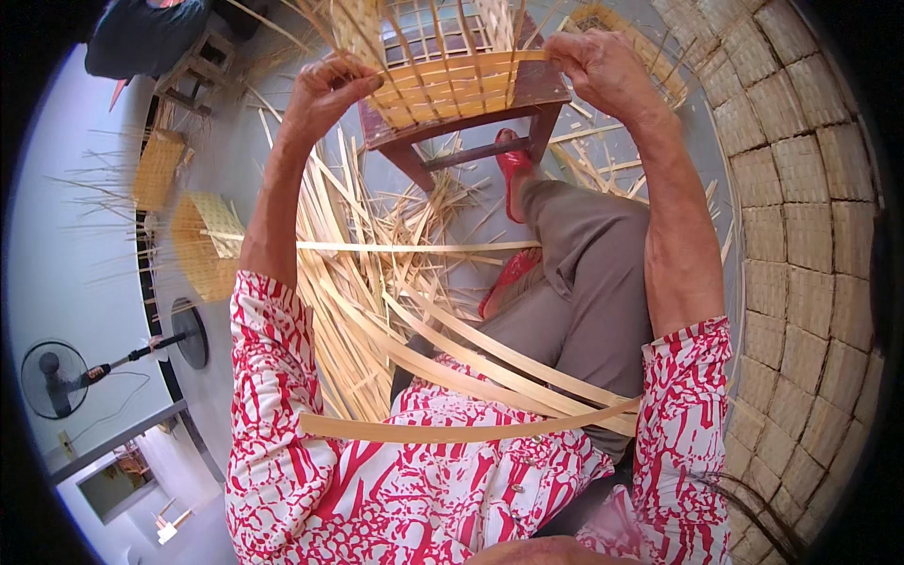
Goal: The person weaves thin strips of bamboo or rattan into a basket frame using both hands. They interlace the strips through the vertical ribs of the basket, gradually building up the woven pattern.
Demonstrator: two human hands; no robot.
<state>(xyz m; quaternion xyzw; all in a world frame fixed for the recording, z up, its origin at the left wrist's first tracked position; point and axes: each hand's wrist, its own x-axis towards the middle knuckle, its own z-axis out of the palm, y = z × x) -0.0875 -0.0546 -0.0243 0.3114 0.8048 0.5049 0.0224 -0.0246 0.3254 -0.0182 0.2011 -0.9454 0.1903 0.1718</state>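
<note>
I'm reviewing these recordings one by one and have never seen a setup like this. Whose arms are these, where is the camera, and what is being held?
There is no machine here: these are a seated person's own bare arms. The single picture comes from a wide fisheye camera worn on the head, looking down, so straight edges bend toward the rim.

On the reddish-brown wooden stool in front sits a partly woven basket, with loose stakes sticking out. The left hand pinches at its left edge and the right hand at its right, apparently on the same orange-yellow strip.

Loose pale strips lie across the lap, and more strips litter the floor.
</note>
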